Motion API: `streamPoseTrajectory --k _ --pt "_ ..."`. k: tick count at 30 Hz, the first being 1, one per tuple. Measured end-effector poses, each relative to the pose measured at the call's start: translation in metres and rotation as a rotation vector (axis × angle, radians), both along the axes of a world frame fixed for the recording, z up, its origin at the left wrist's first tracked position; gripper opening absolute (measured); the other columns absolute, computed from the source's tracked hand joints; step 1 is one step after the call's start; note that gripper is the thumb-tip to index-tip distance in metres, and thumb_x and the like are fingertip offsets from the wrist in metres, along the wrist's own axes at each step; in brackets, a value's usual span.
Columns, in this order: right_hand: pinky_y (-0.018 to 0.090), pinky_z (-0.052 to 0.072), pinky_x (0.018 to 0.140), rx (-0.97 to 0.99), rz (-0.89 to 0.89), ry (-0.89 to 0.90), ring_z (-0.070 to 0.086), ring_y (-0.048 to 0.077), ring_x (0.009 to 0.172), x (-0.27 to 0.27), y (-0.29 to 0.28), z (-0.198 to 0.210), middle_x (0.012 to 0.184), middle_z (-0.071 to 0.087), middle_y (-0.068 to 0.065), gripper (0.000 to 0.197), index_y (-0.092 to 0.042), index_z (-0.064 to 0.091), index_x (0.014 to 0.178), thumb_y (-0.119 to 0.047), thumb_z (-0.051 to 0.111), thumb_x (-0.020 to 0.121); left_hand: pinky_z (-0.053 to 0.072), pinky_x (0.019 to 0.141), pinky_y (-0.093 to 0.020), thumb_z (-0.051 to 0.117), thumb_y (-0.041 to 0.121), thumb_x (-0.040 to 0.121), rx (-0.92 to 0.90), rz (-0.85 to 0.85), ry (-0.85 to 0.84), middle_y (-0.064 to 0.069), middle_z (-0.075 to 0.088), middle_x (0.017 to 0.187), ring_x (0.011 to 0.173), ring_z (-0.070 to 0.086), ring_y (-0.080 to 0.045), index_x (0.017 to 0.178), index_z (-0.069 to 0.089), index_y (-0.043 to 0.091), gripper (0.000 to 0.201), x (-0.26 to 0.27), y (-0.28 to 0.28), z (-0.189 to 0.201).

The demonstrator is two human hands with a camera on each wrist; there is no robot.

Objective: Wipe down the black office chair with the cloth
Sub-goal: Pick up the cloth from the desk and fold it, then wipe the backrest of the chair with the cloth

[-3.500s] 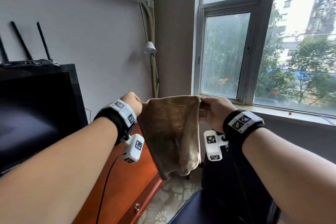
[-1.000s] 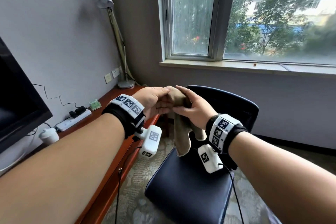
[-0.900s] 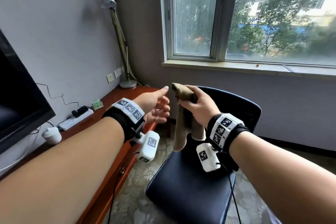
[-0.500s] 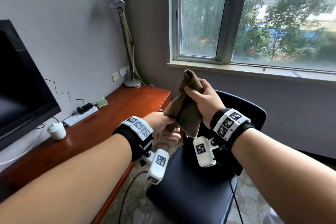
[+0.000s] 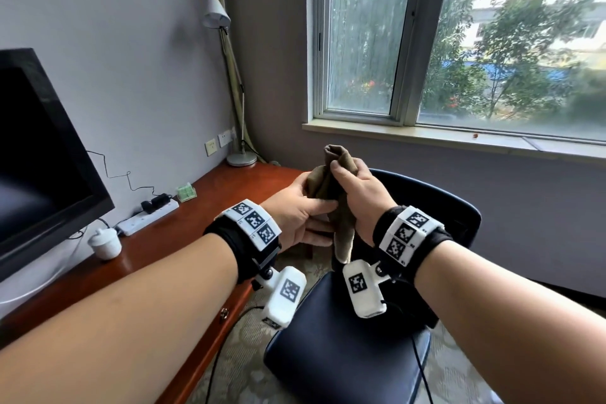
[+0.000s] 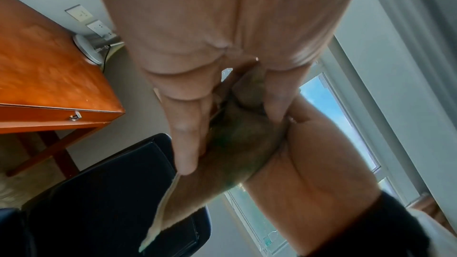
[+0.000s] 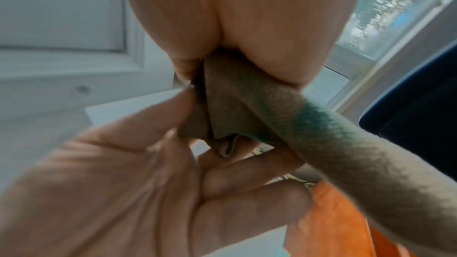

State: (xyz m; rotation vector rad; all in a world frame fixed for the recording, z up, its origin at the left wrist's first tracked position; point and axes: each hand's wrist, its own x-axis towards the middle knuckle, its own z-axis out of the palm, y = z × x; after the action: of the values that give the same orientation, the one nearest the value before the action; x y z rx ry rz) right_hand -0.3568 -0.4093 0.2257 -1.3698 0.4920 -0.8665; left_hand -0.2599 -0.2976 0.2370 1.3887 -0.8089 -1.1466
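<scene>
A brown cloth (image 5: 328, 187) is bunched into a hanging roll above the black office chair (image 5: 344, 354). My right hand (image 5: 344, 174) grips its upper part in a fist, and a tuft sticks out above the knuckles. Just left of it, my left hand (image 5: 314, 216) holds the cloth with the thumb across the front and the fingers behind. The left wrist view shows the cloth (image 6: 235, 144) held between thumb and fingers, with the chair (image 6: 99, 192) below. In the right wrist view the cloth (image 7: 321, 134) runs out of my fist, with the left hand's fingers (image 7: 173, 114) against it.
A reddish wooden desk (image 5: 170, 239) stands to the left of the chair with a monitor (image 5: 39, 157), a white cup (image 5: 105, 241), a power strip (image 5: 147, 216) and a lamp base (image 5: 242, 159). A window sill (image 5: 426, 138) runs behind the chair. Patterned carpet lies underneath.
The cloth, first held spread between both hands, is now bunched in my right fist. My left hand let go, dropped to the hanging part, then slid up beside my right hand.
</scene>
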Motion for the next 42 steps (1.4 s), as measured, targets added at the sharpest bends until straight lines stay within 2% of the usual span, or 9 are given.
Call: streamPoseTrajectory --k 6,10,16,21,25,29,32,36,42 --pt "0.066 0.049 0.101 0.207 0.079 -0.208 0.065 0.040 0.106 0.001 0.003 0.007 0.111 0.066 0.024 0.023 -0.014 0.061 0.125 -0.018 0.060 0.102 0.050 0.096 -0.077 0.063 0.041 0.103 0.040 0.052 0.168 -0.019 0.067 0.128 0.106 0.070 -0.056 0.141 0.053 0.031 0.041 0.006 0.006 0.009" --pt "0.065 0.053 0.093 0.193 0.067 -0.231 0.066 0.039 0.100 -0.001 0.008 0.012 0.109 0.066 0.022 0.023 -0.018 0.059 0.127 -0.014 0.054 0.105 0.052 0.092 -0.075 0.044 0.074 0.099 0.055 0.029 0.334 -0.019 0.063 0.128 0.108 0.070 -0.054 0.134 0.066 0.021 0.068 0.011 0.006 0.014" --pt "0.064 0.051 0.101 0.098 0.077 -0.224 0.065 0.034 0.101 0.004 0.005 0.014 0.109 0.066 0.018 0.031 -0.029 0.062 0.128 -0.011 0.058 0.102 0.057 0.089 -0.071 0.047 0.022 0.110 -0.050 0.177 0.279 -0.025 0.068 0.126 0.118 0.068 -0.048 0.129 0.069 0.021 0.029 0.012 0.007 0.014" --pt "0.067 0.053 0.095 -0.112 0.011 -0.066 0.069 0.043 0.102 0.008 0.008 0.005 0.111 0.071 0.023 0.037 -0.042 0.067 0.120 -0.040 0.070 0.083 0.064 0.072 -0.050 0.048 -0.014 0.101 -0.203 0.249 0.261 -0.026 0.066 0.114 0.095 0.069 -0.037 0.125 0.063 -0.002 0.030 0.018 0.010 0.013" --pt "0.048 0.061 0.074 -0.019 0.107 0.024 0.072 0.024 0.091 0.011 0.015 -0.004 0.119 0.072 0.009 0.065 -0.061 0.053 0.133 -0.065 0.075 0.071 0.066 0.060 -0.041 0.067 -0.014 0.091 -0.334 0.366 0.321 -0.019 0.068 0.109 0.083 0.074 -0.030 0.125 0.051 0.007 0.042 0.020 0.004 0.010" --pt "0.066 0.052 0.097 0.228 0.198 -0.062 0.067 0.027 0.120 0.018 0.026 -0.005 0.139 0.064 -0.003 0.077 -0.056 0.037 0.149 -0.065 0.073 0.081 0.062 0.057 -0.034 0.075 -0.003 0.090 -0.301 0.362 0.189 -0.016 0.070 0.102 0.077 0.074 -0.025 0.119 0.057 0.001 0.033 0.021 -0.003 -0.002" --pt "0.078 0.049 0.086 0.267 0.107 -0.097 0.071 0.031 0.105 0.022 0.023 -0.008 0.127 0.066 0.003 0.056 -0.045 0.054 0.138 -0.063 0.068 0.087 0.061 0.071 -0.032 0.074 0.000 0.091 -0.239 0.204 -0.152 -0.006 0.074 0.083 0.077 0.070 -0.023 0.097 0.069 0.004 0.009 0.028 -0.008 -0.015" --pt "0.069 0.057 0.072 0.174 -0.066 -0.057 0.070 0.029 0.080 0.015 0.003 -0.024 0.103 0.068 0.007 0.033 -0.033 0.062 0.126 -0.041 0.068 0.094 0.053 0.067 -0.012 0.062 0.001 0.101 -0.106 0.068 -0.281 0.004 0.077 0.080 0.072 0.071 0.001 0.110 0.075 0.013 0.020 0.036 -0.011 -0.013" --pt "0.063 0.061 0.076 -0.134 -0.290 0.241 0.076 0.033 0.088 -0.017 -0.049 -0.057 0.107 0.074 0.007 0.058 -0.050 0.051 0.126 -0.063 0.068 0.072 0.043 0.063 -0.024 0.056 0.033 0.107 0.111 0.204 -0.394 -0.003 0.059 0.092 0.077 0.053 -0.014 0.114 0.072 0.011 0.029 0.054 -0.042 -0.046"
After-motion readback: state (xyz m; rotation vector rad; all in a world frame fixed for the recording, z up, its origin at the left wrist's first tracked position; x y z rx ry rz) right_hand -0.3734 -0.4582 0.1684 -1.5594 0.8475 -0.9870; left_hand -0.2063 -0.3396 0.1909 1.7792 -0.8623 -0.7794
